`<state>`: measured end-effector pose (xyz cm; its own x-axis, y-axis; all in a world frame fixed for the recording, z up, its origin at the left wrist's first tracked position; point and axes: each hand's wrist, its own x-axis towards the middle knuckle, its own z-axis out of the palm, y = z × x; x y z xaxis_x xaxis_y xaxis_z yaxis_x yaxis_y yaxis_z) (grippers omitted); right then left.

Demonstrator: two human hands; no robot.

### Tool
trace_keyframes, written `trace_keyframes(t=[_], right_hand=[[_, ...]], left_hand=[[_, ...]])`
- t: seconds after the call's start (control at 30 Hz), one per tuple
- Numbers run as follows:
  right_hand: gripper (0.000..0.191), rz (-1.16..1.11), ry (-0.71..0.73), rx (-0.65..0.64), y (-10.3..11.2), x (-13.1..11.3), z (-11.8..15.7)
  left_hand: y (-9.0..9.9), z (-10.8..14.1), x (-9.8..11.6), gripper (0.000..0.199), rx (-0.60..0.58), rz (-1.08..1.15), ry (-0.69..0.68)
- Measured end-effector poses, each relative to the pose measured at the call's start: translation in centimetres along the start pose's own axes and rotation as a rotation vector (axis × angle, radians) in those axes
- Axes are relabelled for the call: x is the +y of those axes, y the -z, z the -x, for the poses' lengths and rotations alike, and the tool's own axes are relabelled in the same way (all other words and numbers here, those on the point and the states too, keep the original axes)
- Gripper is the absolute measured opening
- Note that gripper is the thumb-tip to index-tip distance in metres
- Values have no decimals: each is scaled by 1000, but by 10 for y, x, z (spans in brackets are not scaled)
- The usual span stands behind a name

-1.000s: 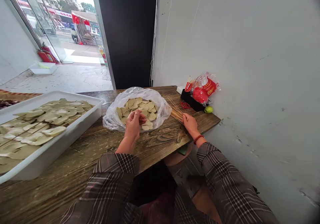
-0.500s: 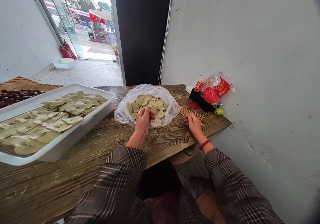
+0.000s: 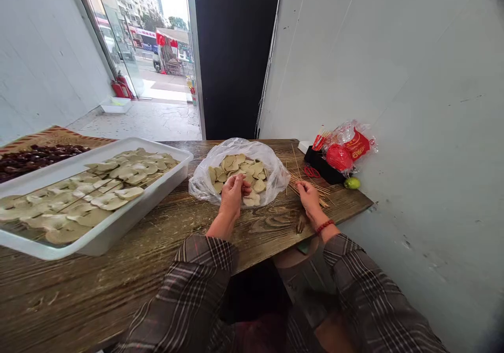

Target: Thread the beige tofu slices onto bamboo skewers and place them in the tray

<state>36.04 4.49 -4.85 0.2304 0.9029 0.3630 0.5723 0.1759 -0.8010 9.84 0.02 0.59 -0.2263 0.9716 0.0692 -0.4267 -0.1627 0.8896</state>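
My left hand [image 3: 232,195] is over the near edge of a clear plastic bag [image 3: 200,182], its thumb and fingers pinched together. Whatever it may be holding cannot be made out. The open bag contains many thin, tan, roundish slices [image 3: 259,185]. To the right, my right hand [image 3: 310,198] pinches a thin wooden skewer [image 3: 296,160] that points up and away. Beneath and beside those fingers lies a loose pile of wooden skewers [image 3: 323,190] on the wooden table [image 3: 271,227].
At left, a white tray [image 3: 129,214] holds skewered tan slices. Dark reddish-brown pieces [image 3: 43,159] lie behind it. Back right are red scissors [image 3: 311,171], a black box [image 3: 323,166] with red packaging [image 3: 356,144], and a green fruit [image 3: 352,183]. The wall stands close at right.
The camera view has shifted, so the scene sits further right and slightly lower. A skewer now stands up from my right hand's fingers. My left hand stays pinched by the bag.
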Motion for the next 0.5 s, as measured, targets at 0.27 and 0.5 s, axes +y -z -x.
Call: trace_keyframes(t=[0.27, 0.5], right_hand=[[26, 367, 13, -167, -15, -24, -25], [34, 621, 1, -249, -10, -29, -16]], left_hand=[[1, -2, 0, 54, 12, -6, 26], [3, -3, 0, 54, 31, -5, 24]])
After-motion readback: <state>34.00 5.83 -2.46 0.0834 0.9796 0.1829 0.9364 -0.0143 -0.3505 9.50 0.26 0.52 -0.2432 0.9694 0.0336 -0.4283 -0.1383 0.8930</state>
